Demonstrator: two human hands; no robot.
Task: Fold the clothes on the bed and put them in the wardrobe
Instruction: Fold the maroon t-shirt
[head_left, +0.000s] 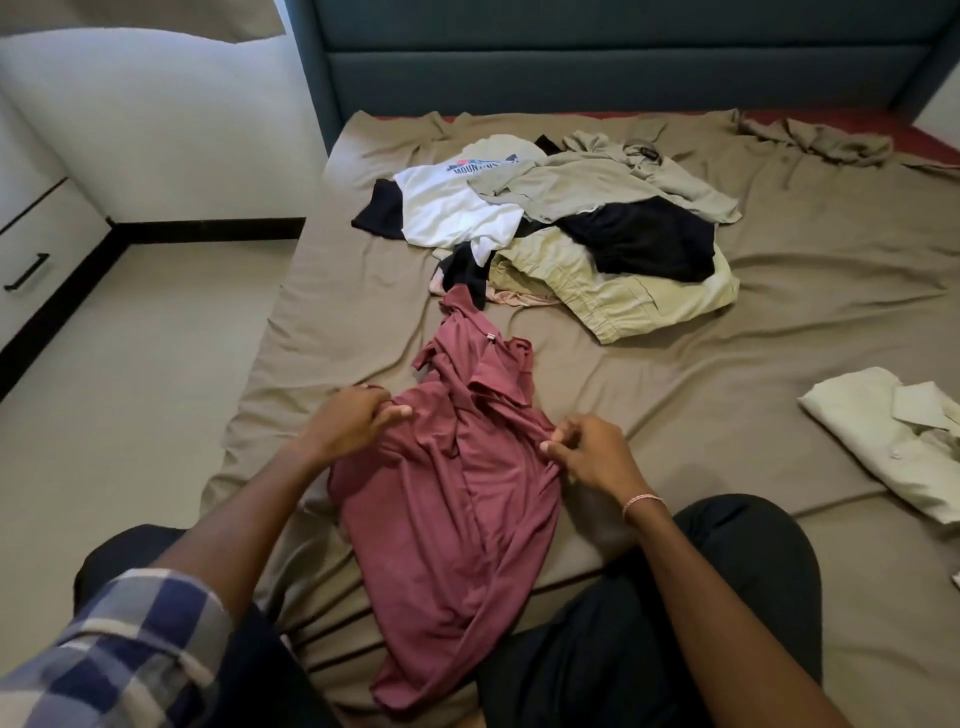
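A crumpled maroon shirt (457, 499) lies lengthwise on the brown bed sheet (727, 405) in front of me, its lower end hanging over the near edge. My left hand (348, 421) grips the shirt's left edge with curled fingers. At the shirt's right edge my right hand (587, 452) pinches a fold of the cloth. Farther up the bed sits a pile of unfolded clothes (561, 228): a white printed T-shirt, khaki and beige garments and black pieces.
A folded pale green shirt (893, 441) lies at the bed's right side. A dark teal headboard (597, 57) stands at the back. White drawers with a black handle (26, 270) line the left wall across a strip of floor. My knees rest on the bed.
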